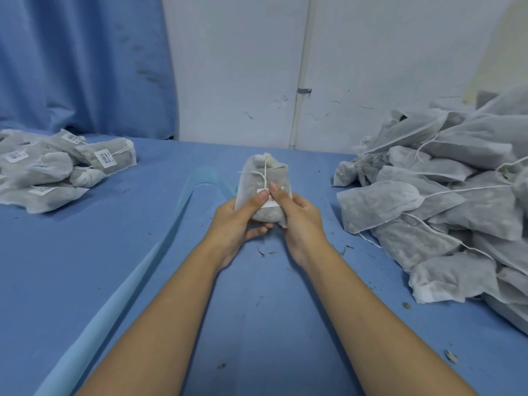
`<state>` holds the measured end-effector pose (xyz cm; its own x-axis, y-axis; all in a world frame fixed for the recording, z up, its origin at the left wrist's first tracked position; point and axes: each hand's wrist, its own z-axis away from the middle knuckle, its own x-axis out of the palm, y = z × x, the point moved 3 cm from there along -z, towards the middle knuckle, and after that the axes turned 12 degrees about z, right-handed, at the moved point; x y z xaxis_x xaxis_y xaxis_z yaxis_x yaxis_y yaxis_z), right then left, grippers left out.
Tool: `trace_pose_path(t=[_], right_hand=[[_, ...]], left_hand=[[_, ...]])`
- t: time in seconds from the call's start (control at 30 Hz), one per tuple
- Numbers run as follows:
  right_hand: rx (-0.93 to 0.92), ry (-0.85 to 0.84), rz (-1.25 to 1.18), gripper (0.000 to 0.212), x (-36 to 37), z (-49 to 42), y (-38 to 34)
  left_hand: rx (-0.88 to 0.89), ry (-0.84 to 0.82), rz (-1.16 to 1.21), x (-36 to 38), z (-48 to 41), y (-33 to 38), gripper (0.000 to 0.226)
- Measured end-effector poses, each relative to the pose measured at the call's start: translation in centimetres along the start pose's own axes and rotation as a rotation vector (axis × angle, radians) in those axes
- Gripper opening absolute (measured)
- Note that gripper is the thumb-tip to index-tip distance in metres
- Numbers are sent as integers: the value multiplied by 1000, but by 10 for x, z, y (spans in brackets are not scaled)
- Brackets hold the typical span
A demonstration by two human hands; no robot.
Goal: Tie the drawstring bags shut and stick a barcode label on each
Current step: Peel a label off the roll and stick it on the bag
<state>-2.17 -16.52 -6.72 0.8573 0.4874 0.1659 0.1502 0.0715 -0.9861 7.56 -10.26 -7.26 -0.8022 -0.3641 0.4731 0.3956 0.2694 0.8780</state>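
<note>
Head view, one item in hand: a drawstring bag (pixel 263 178), its neck drawn in by the white drawstring (pixel 265 171), held upright over the blue surface (pixel 143 252) midway between two heaps. The left hand (pixel 237 221) and right hand (pixel 303 221) cup its lower half, fingers (pixel 257 231) curled underneath. Both thumbs press side by side on the barcode label (pixel 271 202), apparently to smooth it flat; whether its edges are fully stuck I cannot tell. At left lie labelled bags (pixel 57 167), set apart as done. At right is a larger heap of unlabelled bags (pixel 443 210), strings loose, within reach as stock.
</note>
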Motion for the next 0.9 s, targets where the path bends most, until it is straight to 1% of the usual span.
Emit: trace_pose_path(t=[0.2, 0.47, 0.53, 0.57, 0.63, 0.67, 0.7, 0.73, 0.77, 0.8, 0.83, 0.87, 0.9], right_hand=[[-23, 13, -72, 26, 0, -2, 2], [-83, -52, -56, 21, -3, -4, 1], [-105, -6, -9, 20, -4, -4, 0], [-114, 35, 15, 21, -6, -4, 0], [-126, 96, 48, 25, -8, -4, 1], [-127, 108, 61, 26, -8, -4, 1], [-119, 114, 67, 26, -9, -4, 1], [-99, 120, 65, 26, -9, -5, 2], [-68, 130, 58, 26, -10, -6, 2], [-32, 141, 48, 26, -11, -7, 3], [0, 148, 38, 27, -13, -8, 4], [22, 149, 29, 27, -14, -9, 6], [36, 147, 23, 26, -15, -9, 7]], left_hand=[[-17, -34, 85, 0, -3, -2, 29], [-35, -44, 147, 1, -4, -2, 24], [-48, -37, 99, 2, -4, -1, 25], [-44, -30, 39, 2, -4, 0, 25], [-12, -34, -143, 1, -2, 2, 22], [12, -39, -206, 0, -2, 2, 19], [44, -27, -216, 1, -2, 3, 17], [77, 17, -166, 0, -3, 6, 16], [114, 82, -36, -2, -3, 11, 12], [153, 131, 158, -4, -5, 17, 9], [200, 162, 359, -6, -7, 24, 24], [225, 170, 514, -9, -10, 28, 51], [235, 174, 580, -14, -11, 30, 72]])
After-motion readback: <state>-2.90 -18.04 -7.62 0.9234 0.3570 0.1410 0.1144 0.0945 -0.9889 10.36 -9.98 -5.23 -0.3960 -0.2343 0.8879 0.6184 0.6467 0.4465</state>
